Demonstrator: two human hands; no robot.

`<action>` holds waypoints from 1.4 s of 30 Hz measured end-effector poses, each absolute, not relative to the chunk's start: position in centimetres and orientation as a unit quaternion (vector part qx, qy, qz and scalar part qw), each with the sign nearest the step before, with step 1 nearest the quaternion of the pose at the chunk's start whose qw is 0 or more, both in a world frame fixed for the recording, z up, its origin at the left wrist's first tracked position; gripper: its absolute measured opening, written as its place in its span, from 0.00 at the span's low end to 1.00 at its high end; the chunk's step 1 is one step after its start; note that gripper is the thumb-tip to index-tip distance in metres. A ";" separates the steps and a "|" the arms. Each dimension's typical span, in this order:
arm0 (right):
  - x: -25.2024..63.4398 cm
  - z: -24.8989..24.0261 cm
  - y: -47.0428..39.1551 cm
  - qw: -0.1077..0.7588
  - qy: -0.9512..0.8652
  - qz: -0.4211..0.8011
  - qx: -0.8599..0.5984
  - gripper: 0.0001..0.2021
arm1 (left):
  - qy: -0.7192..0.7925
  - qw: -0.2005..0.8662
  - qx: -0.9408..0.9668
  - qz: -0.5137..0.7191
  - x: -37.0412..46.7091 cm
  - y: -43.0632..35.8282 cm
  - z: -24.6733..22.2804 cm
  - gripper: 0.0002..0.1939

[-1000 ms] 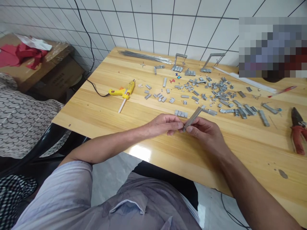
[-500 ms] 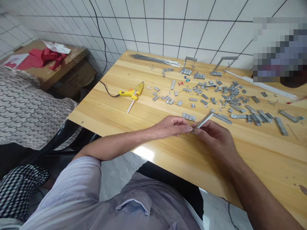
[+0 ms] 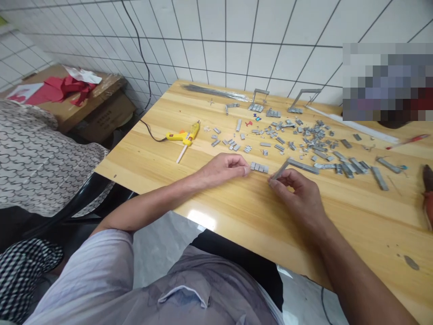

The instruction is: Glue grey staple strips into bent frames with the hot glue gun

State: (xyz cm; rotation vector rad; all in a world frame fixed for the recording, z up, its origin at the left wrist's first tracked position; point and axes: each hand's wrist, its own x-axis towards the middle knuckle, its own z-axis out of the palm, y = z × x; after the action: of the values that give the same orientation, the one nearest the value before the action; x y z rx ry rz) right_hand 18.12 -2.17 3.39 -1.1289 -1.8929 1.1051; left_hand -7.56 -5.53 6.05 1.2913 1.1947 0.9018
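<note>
In my right hand (image 3: 297, 189), thumb and fingers pinch one arm of an L-shaped grey strip (image 3: 302, 166). Its other arm points right, just above the table. My left hand (image 3: 228, 167) rests low over the wood, thumb and forefinger brought together. Those fingertips are at the left end of a short row of grey blocks (image 3: 259, 167); whether they grip it or only touch it I cannot tell. Beyond my hands lie many loose grey pieces (image 3: 316, 135), some short and some long.
A yellow glue gun (image 3: 186, 135) with a white stick lies on the left of the table (image 3: 152, 167). At the back are thin metal rods (image 3: 216, 92), grey bracket shapes (image 3: 260, 100) and a white strip (image 3: 358, 124). A red pen (image 3: 407, 141) lies far right.
My left hand has come away from the L-shaped strip and moved left to the row of blocks. The strip stays in my right hand. The view has shifted slightly.
</note>
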 end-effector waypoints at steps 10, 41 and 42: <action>17.5 4.8 -3.0 0.279 -0.731 0.486 -0.389 0.06 | 0.508 0.476 0.598 0.397 -5.1 -5.7 6.0 0.22; 18.9 4.6 -1.1 0.393 -0.667 0.420 -0.473 0.11 | 0.514 0.620 0.478 0.349 -4.1 -4.3 4.9 0.12; 18.9 4.5 -1.0 0.392 -0.668 0.415 -0.477 0.10 | 0.522 0.600 0.503 0.338 -4.1 -4.4 4.8 0.12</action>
State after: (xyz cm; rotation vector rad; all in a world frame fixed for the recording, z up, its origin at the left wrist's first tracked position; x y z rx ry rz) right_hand 18.92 -0.98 4.47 -1.2124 -1.6974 1.0530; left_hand -4.10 -4.44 4.79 1.1652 1.2104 0.7839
